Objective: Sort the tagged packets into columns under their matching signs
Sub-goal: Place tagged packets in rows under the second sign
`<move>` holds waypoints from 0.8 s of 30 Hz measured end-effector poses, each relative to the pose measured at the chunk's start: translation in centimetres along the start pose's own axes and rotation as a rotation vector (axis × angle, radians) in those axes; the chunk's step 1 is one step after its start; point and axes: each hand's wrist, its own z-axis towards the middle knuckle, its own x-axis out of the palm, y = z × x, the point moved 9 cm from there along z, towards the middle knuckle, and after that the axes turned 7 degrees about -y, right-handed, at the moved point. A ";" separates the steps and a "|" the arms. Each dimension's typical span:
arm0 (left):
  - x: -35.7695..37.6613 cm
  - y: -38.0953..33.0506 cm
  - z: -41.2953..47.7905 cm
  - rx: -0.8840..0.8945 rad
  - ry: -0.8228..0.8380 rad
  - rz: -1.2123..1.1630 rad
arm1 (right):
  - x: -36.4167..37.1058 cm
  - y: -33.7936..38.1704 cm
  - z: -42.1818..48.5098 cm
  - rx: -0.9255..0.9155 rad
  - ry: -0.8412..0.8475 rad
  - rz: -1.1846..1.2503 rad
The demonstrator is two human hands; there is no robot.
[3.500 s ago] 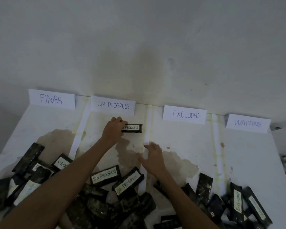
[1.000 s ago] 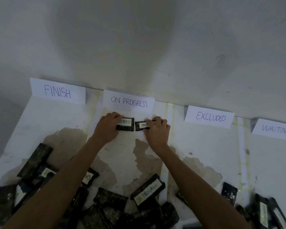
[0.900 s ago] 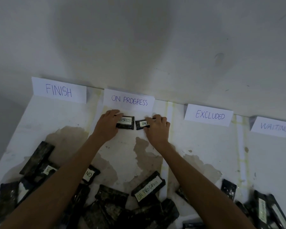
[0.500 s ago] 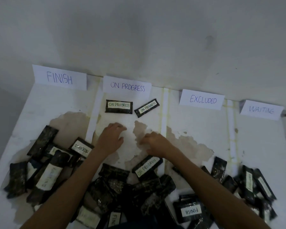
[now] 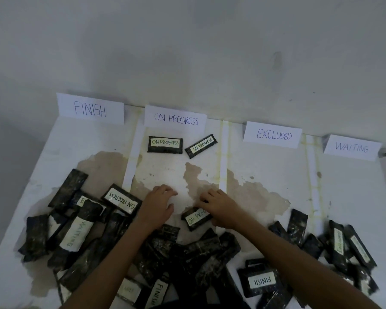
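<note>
Four paper signs stand along the table's far edge: FINISH, ON PROGRESS, EXCLUDED, WAITING. Two black packets tagged ON PROGRESS lie under the matching sign, one straight, one tilted. My right hand lies on a third ON PROGRESS packet at the heap's far edge, fingers over its right end. My left hand hovers beside it with loosely curled fingers, holding nothing. Another ON PROGRESS packet lies to the left.
A heap of black packets covers the near table, some tagged FINISH or WAITING. More packets lie near the right. White tape strips divide the stained white table into columns.
Both hands left the two ON PROGRESS packets under the sign and drew back to the heap. My right hand has come down on another ON PROGRESS packet.
</note>
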 end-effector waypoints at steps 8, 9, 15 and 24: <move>-2.1 0.3 5.7 -0.036 -0.047 0.001 | -4.0 -8.4 5.6 0.342 -0.136 0.119; -2.1 0.4 6.3 -0.046 -0.037 -0.002 | -4.2 -9.1 6.2 0.373 -0.148 0.136; -1.8 1.1 7.8 -0.078 0.017 0.002 | -3.6 -10.5 7.8 0.431 -0.150 0.191; -3.7 4.5 1.0 -0.377 -0.101 -0.053 | -3.1 -4.4 6.9 0.372 -0.257 0.199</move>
